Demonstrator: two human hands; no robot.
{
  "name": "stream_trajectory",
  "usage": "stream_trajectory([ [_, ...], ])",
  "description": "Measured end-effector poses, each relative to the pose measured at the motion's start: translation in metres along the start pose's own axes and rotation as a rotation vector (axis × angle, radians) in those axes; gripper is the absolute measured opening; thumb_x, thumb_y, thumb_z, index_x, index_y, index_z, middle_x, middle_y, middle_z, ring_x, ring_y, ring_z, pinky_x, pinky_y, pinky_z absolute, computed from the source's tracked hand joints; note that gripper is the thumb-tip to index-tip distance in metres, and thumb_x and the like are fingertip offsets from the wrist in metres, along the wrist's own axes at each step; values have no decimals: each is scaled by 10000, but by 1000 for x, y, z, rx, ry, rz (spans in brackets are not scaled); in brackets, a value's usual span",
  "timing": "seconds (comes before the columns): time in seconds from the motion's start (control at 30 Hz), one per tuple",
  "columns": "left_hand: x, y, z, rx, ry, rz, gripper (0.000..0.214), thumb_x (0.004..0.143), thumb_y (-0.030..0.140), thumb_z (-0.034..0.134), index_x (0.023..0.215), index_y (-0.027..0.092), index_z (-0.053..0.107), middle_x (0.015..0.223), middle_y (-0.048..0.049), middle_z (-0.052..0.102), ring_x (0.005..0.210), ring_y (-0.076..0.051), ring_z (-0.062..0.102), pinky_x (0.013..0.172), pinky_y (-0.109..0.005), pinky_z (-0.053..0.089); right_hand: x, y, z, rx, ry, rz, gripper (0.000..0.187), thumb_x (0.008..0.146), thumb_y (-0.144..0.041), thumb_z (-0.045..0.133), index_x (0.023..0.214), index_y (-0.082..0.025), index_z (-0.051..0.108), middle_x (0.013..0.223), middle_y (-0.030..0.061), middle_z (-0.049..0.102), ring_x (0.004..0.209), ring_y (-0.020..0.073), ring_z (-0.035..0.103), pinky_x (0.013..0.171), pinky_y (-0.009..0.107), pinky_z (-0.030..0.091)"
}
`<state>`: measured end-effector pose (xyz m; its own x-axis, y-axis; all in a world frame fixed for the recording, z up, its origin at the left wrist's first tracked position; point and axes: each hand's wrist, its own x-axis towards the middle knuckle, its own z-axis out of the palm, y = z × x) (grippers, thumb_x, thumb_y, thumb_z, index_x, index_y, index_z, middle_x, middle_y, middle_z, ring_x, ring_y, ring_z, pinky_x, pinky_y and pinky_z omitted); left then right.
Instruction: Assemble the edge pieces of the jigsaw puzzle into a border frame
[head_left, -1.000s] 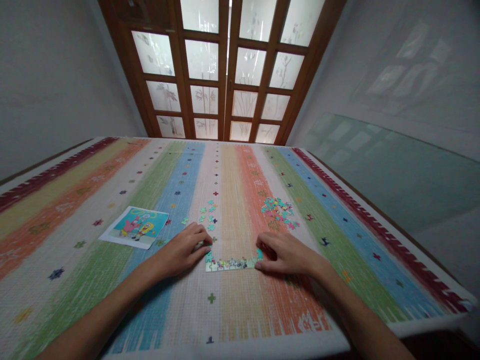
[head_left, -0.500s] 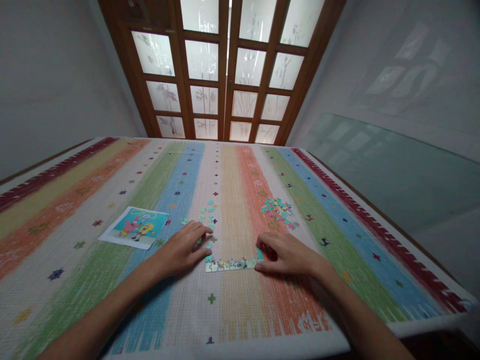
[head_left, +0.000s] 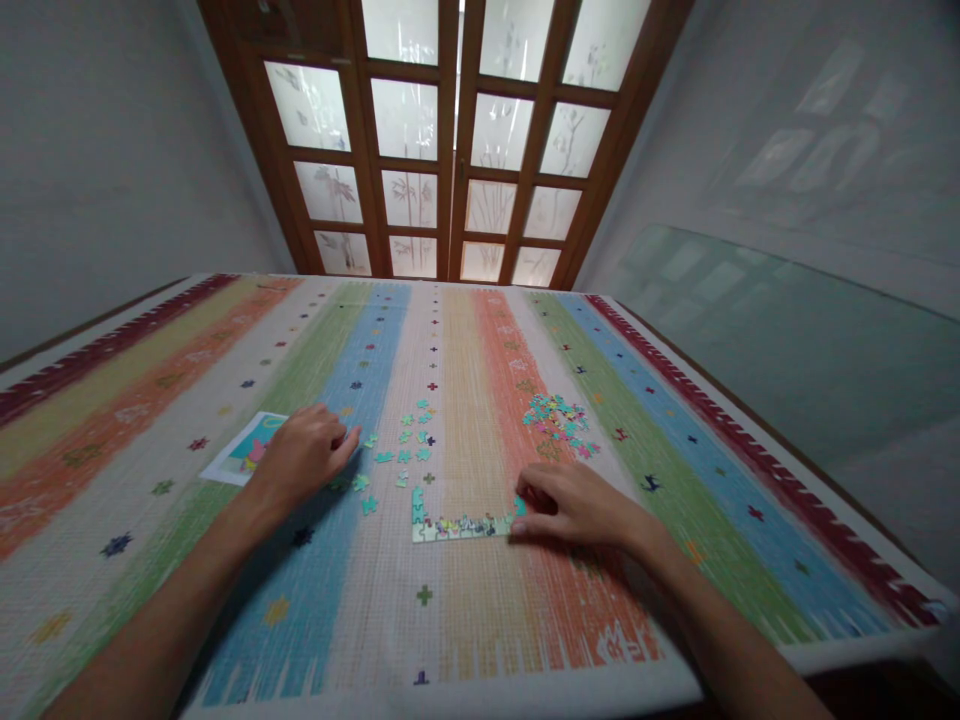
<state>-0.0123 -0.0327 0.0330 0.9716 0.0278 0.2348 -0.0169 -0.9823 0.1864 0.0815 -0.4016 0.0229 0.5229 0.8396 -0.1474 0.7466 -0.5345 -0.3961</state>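
Note:
My left hand (head_left: pixel 311 447) hovers over the picture card (head_left: pixel 234 462), covering its right part; its fingers are loosely bent and no piece shows in them. Loose turquoise jigsaw pieces (head_left: pixel 405 456) lie just to its right. In front of me a joined bottom strip of jigsaw puzzle (head_left: pixel 457 528) has a short turquoise column (head_left: pixel 418 505) rising from its left end. At the strip's right end, my right hand (head_left: pixel 566 503) pinches a turquoise jigsaw piece (head_left: pixel 519 507), partly hidden by the fingers.
A heap of mixed jigsaw pieces (head_left: pixel 559 422) lies beyond my right hand. Everything rests on a striped tablecloth (head_left: pixel 465 400). A wooden door with glass panes (head_left: pixel 409 200) stands past the far edge, and a glass sheet (head_left: pixel 757 330) leans along the right wall.
My left hand has moved left and away from the puzzle's left column to above the picture card, uncovering loose pieces. My right hand stays at the strip's right end.

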Motion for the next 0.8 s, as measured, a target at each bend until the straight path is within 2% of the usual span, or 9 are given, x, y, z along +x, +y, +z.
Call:
stream_trajectory([
  [0.13,0,-5,1,20,-24,-26,484,934,389,454,476,248,385,499,-19,413,590,-211,457,787,-383,407,2,2,1,-52,24,-32,245,1008,-411,635,915,-185,655,897,65,717,794,198,621,683,304,372],
  [0.3,0,-8,6,122,-84,-78,430,962,331,421,550,229,486,587,-69,553,627,-225,525,685,-350,363,2,5,3,-135,72,-79,247,1052,-281,500,885,-180,651,893,73,717,782,185,618,691,304,366],
  [0.47,0,-9,7,181,-130,-92,394,985,321,398,626,214,519,670,-90,611,644,-222,561,638,-334,329,1,11,4,-286,92,-38,187,892,-62,519,767,-174,601,802,71,696,701,178,568,648,315,300],
  [0.6,0,-8,4,223,-138,-111,364,978,336,400,686,200,567,731,-112,641,666,-236,584,617,-331,306,2,17,8,-320,82,-17,207,820,-9,533,708,-173,592,736,56,681,636,157,519,609,317,235],
  [0.8,-1,-5,1,297,-167,-171,387,988,393,392,759,196,635,718,-113,653,649,-249,593,591,-320,282,4,23,11,-295,77,-23,245,777,34,528,656,-170,587,690,43,670,613,144,487,611,312,232],
])
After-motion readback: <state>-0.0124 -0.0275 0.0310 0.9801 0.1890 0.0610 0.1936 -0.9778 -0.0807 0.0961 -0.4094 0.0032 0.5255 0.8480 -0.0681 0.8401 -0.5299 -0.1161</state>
